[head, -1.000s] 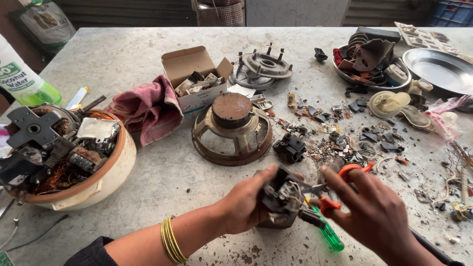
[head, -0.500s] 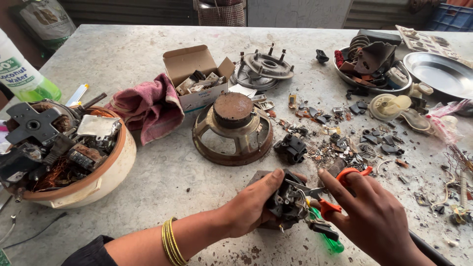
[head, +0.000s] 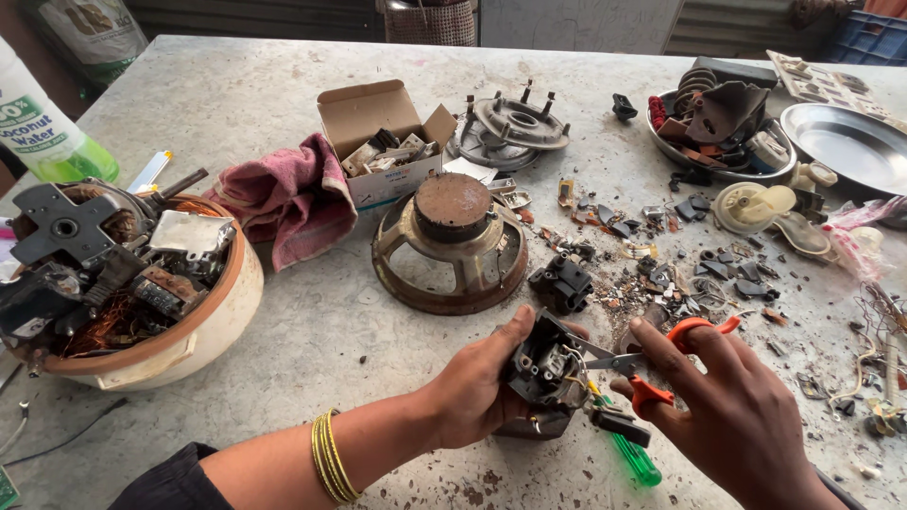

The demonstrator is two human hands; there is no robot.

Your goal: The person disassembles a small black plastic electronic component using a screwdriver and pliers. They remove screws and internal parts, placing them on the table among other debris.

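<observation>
Lower centre: my left hand [head: 472,392] clamps a small motor assembly [head: 546,370]; my right hand [head: 746,425] pinches orange-handled scissors [head: 652,364] into it. Blades could slip toward my thumb.

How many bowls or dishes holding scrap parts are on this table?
2. A cream plastic bowl with a brown inside sits at the left, full of metal scrap. A round metal dish of dark parts sits at the far right. Others may lie out of view.
</observation>
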